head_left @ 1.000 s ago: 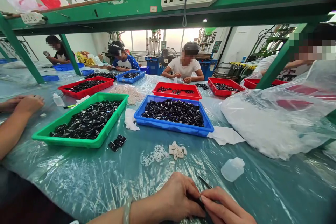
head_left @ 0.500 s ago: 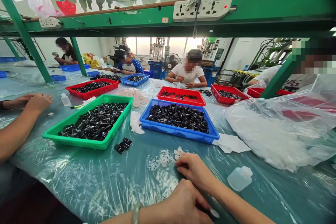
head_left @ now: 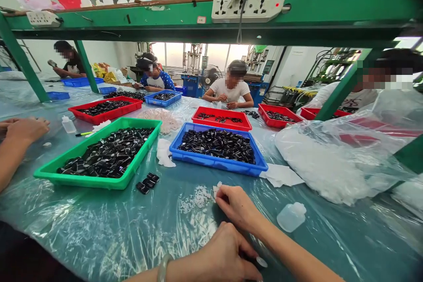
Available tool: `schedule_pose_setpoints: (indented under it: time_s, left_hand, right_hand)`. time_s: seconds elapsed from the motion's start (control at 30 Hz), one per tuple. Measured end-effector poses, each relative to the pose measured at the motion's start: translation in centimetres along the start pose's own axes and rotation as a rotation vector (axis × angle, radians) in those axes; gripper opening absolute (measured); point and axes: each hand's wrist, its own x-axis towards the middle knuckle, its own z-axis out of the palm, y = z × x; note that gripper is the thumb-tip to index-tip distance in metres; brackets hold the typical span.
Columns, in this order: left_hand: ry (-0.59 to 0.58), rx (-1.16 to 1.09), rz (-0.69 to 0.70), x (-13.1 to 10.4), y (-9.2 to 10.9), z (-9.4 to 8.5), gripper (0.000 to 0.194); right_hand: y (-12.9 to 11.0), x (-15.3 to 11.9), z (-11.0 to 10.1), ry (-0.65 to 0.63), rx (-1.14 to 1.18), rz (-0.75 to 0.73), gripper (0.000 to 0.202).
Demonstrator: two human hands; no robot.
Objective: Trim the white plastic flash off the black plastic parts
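My left hand (head_left: 224, 253), with a pale bangle (head_left: 162, 269) on its wrist, is closed around a small black piece (head_left: 254, 259). A white oval (head_left: 261, 262) shows at the piece's end; the fingers hide most of the rest. Just beyond it, my right hand (head_left: 238, 206) has its thumb and fingers pinched together at the edge of a small white pad (head_left: 217, 188). What lies between those fingertips is hidden. Beside them is a loose pile of tiny white bits (head_left: 197, 199). Several glossy black pieces (head_left: 147, 183) lie together on the plastic-covered table (head_left: 109, 233).
A green tray (head_left: 99, 182) and a blue tray (head_left: 218, 164) hold many black pieces. A squeeze bottle (head_left: 291, 217) lies right of my forearm, near a clear bag (head_left: 330, 163) of white material. Another person's hands (head_left: 28, 130) are at left. A green shelf (head_left: 139, 22) crosses overhead.
The whole view has shifted, so the trays and bottle appear further left. My right hand still pinches at the white pad, and my left hand keeps its hold on the black piece.
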Motion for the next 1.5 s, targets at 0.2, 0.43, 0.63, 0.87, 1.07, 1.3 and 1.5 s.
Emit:
schedule_pose_setpoints:
  time_s: [0.2,0.43,0.63,0.87,1.07,1.3,1.5]
  left_hand:
    - [-0.013,-0.021,-0.055,0.0,-0.1,0.0,0.019]
    - [-0.008,0.028,0.004,-0.2,0.7,-0.1,0.011]
    - [-0.021,0.065,-0.006,-0.1,0.8,-0.3,0.006]
    - [-0.023,0.062,-0.009,-0.2,0.9,-0.2,0.002]
    - [-0.007,0.082,0.025,-0.3,0.7,-0.1,0.001]
    - [-0.006,0.081,0.019,-0.2,0.5,-0.1,0.005]
    - [0.012,0.088,0.037,-0.2,0.7,-0.1,0.004]
  right_hand:
    - [2.2,-5.8,-2.1,0.05,0.368,0.126,0.017]
    - [4.6,-9.8,-1.4,0.068,0.738,0.227,0.025]
    - [5.2,-10.4,-0.7,0.18,0.667,-0.085,0.013]
    - [5.2,-10.8,-0.8,0.317,0.354,-0.48,0.015]
    - [4.6,-10.9,-1.4,0.345,0.176,-0.565,0.016]
    - [4.5,-11.1,-0.7,0.435,0.033,-0.661,0.02]
    - [4.5,-11.2,-0.2,0.466,0.06,-0.639,0.02]
